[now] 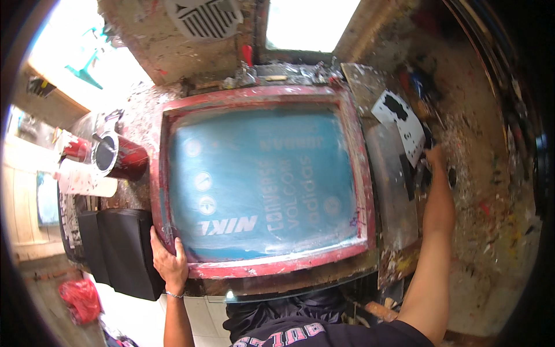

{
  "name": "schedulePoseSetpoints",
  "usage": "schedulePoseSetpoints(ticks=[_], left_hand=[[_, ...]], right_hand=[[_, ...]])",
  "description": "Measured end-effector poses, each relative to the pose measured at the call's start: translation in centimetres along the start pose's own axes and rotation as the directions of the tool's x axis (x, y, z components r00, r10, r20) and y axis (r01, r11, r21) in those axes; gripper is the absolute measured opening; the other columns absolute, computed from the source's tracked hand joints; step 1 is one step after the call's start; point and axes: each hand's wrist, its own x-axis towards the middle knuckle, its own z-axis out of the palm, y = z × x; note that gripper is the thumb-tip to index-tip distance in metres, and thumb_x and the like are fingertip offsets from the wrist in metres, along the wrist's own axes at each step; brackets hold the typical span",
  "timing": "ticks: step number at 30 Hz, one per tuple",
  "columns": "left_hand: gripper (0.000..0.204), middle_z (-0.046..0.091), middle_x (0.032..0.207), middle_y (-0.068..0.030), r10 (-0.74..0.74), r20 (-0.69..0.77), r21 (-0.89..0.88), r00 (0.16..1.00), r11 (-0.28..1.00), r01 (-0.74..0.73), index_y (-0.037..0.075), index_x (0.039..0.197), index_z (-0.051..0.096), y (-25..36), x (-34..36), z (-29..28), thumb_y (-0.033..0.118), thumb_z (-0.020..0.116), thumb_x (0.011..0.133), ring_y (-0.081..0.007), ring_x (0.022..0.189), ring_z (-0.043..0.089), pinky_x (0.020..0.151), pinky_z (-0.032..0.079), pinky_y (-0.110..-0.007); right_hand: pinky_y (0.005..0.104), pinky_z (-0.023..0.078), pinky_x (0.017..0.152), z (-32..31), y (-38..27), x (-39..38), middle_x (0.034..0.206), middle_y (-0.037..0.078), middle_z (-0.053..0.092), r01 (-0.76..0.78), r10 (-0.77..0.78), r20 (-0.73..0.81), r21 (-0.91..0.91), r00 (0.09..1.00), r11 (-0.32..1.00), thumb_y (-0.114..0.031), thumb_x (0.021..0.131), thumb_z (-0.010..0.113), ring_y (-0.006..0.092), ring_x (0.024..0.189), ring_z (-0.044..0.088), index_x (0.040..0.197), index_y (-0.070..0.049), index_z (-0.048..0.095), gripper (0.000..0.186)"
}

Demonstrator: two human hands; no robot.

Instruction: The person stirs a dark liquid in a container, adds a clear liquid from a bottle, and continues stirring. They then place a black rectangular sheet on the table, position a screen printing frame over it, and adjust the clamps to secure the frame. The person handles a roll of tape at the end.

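Observation:
A silkscreen frame point(368, 173) with red-painted, worn wood and teal mesh point(231, 173) lies in front of me. Pale lettering and round marks show in the mesh. My left hand point(169, 263) grips the frame's near left corner, thumb on top and fingers along the outer side. Right beside that hand is a folded black fabric piece point(118, 248). My right hand point(437, 157) reaches out to the right, its fingers closed at some dark items that I cannot make out. Next to it lies a white sheet point(407, 130) with black ink blots.
On the left stand a red can point(132, 159) of dark ink with a stick in it and a pale plastic container point(87, 178). A translucent plastic piece point(393, 191) lies between frame and right arm. A red plastic bag point(80, 302) is low on the left.

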Motion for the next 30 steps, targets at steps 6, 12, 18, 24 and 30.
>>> schedulePoseSetpoints(ticks=[6, 12, 18, 24, 30], left_hand=[[0.062, 0.054, 0.142, -0.0291, -0.034, 0.005, -0.089, 0.999, 0.995, 0.035, -0.005, 0.147, 0.041, 0.8, 0.0, -0.2, 0.009, 0.064, 0.092, -0.0463, 0.125, 0.057, 0.104, 0.047, -0.048], [0.050, 0.059, 0.132, -0.0326, 0.026, 0.005, -0.196, 1.000, 0.980, -0.024, -0.007, 0.142, 0.048, -0.2, 0.7, -1.1, -0.001, 0.059, 0.093, -0.0489, 0.118, 0.060, 0.101, 0.048, -0.048], [0.053, 0.059, 0.134, -0.0316, 0.143, 0.001, -0.142, 0.990, 0.980, -0.141, -0.007, 0.145, 0.045, -1.3, 0.6, -1.0, 0.007, 0.059, 0.096, -0.0466, 0.118, 0.060, 0.100, 0.049, -0.046], [0.053, 0.057, 0.136, -0.0325, 0.059, -0.002, -0.198, 0.998, 0.978, -0.058, -0.008, 0.146, 0.044, -1.0, 0.4, -0.5, 0.004, 0.058, 0.096, -0.0491, 0.119, 0.059, 0.100, 0.050, -0.048], [0.050, 0.058, 0.134, -0.0326, 0.011, -0.037, -0.181, 0.999, 0.983, -0.018, -0.008, 0.143, 0.047, -1.0, 0.0, -0.7, 0.004, 0.058, 0.096, -0.0493, 0.118, 0.060, 0.099, 0.050, -0.049]], right_hand=[[0.0494, 0.052, 0.095, -0.1, -0.5, -1.8, 0.121, 0.024, 0.068, -0.025, 0.107, -0.263, 0.298, 0.959, 0.954, -0.026, 0.098, 0.066, 0.0414, 0.113, 0.066, 0.127, 0.001, 0.061, 0.041], [0.0323, 0.053, 0.073, -10.2, -7.5, -6.7, 0.098, 0.009, 0.072, 0.426, -0.222, -0.367, 0.711, 0.903, 0.560, -0.020, 0.100, 0.066, 0.0168, 0.084, 0.068, 0.119, 0.000, 0.065, 0.028], [0.0374, 0.052, 0.066, -13.0, -25.8, -13.7, 0.079, 0.011, 0.071, 0.599, -0.511, -0.388, 0.719, 0.767, 0.352, -0.028, 0.093, 0.069, 0.0204, 0.070, 0.067, 0.094, -0.001, 0.071, 0.027], [0.0482, 0.053, 0.092, -11.2, -41.7, -18.8, 0.107, 0.027, 0.071, 0.673, -0.630, -0.295, 0.527, 0.718, 0.519, -0.038, 0.091, 0.067, 0.0409, 0.106, 0.069, 0.103, 0.004, 0.073, 0.044], [0.0500, 0.052, 0.098, -12.4, -47.6, -21.8, 0.113, 0.030, 0.069, 0.616, -0.629, -0.213, 0.577, 0.748, 0.537, -0.033, 0.088, 0.067, 0.0450, 0.111, 0.065, 0.103, 0.008, 0.072, 0.044]])
